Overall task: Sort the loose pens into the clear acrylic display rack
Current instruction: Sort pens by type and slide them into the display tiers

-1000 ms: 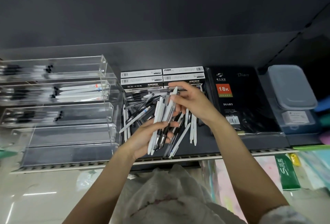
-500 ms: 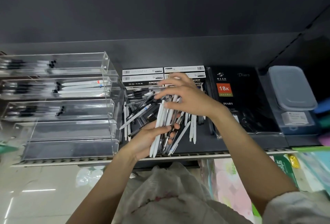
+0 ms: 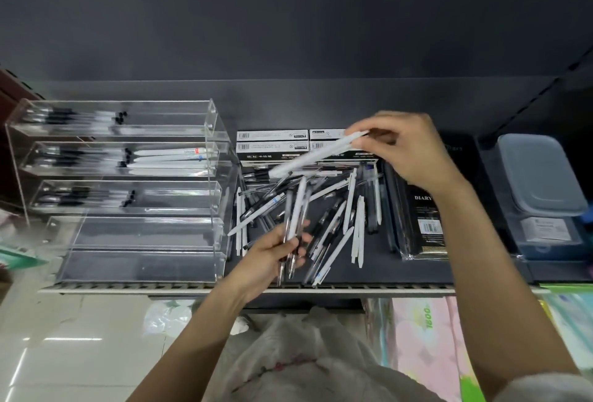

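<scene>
1. Dark grey shelving fills the view, and a black shelf (image 3: pixel 401 270) with a pale slotted front edge carries everything.
2. At the left of the shelf stands the clear acrylic display rack (image 3: pixel 128 196), stepped in tiers; its upper three tiers hold pens lying sideways, while the lower two show none.
3. Just right of the rack lies a heap of loose pens (image 3: pixel 346 209), white and black, crossing one another.
4. The left hand (image 3: pixel 272 257) grips a small bundle of pens (image 3: pixel 293 218) above the front of the heap, fingers curled round it.
5. The right hand (image 3: pixel 414 148) is raised over the back of the heap; its fingers pinch one end of a white pen (image 3: pixel 317 154), which slants down to the left.
6. Behind the heap sit black-and-white gel pen boxes (image 3: pixel 272 146).
7. To the right lie a wrapped black diary (image 3: pixel 423 209) and a grey lidded box (image 3: pixel 539 174).
</scene>
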`<state>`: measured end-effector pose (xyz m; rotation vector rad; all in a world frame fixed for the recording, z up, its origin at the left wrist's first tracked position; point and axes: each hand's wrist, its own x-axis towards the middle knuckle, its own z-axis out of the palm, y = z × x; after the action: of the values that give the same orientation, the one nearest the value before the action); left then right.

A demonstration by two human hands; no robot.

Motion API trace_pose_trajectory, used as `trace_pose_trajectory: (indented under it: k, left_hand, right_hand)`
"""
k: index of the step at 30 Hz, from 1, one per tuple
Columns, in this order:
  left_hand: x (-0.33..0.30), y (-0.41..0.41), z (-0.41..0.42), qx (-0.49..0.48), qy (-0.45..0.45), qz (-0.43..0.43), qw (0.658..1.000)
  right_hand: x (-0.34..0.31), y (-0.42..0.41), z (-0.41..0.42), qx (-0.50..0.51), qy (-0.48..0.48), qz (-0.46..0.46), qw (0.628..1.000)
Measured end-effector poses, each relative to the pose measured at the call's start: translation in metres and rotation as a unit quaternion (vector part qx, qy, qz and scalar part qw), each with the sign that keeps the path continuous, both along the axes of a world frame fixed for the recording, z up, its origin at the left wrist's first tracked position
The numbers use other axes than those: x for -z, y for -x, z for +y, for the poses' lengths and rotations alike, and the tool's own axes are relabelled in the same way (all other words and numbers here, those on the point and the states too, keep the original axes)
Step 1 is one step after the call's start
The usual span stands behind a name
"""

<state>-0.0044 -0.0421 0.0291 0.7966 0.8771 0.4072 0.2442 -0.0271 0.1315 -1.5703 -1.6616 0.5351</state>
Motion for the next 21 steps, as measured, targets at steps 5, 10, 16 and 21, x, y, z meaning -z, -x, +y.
trace_pose_trajectory:
  k: [5, 10, 16, 21]
  left_hand:
    - [-0.017, -0.016, 0.015, -0.152, 0.048, -0.1, 0.982]
    - [-0.029, -0.027, 0.022, -0.182, -0.085, -0.018, 0.98]
    - [-0.029, -0.023, 0.02, -0.189, -0.142, 0.051, 0.97]
    - [-0.026, -0.012, 0.023, -0.211, -0.07, 0.037, 0.974]
  right_hand:
    - [0.044, 0.064, -0.032, 0.19, -0.004, 0.31, 0.932]
    - [0.079, 0.13, -0.054, 0.268, 0.037, 0.397, 0.877]
    - [0.081, 0.163, -0.063, 0.251, -0.026, 0.235, 0.939]
    - [0.09, 0.177, -0.069, 0.173, -0.035, 0.108, 0.978]
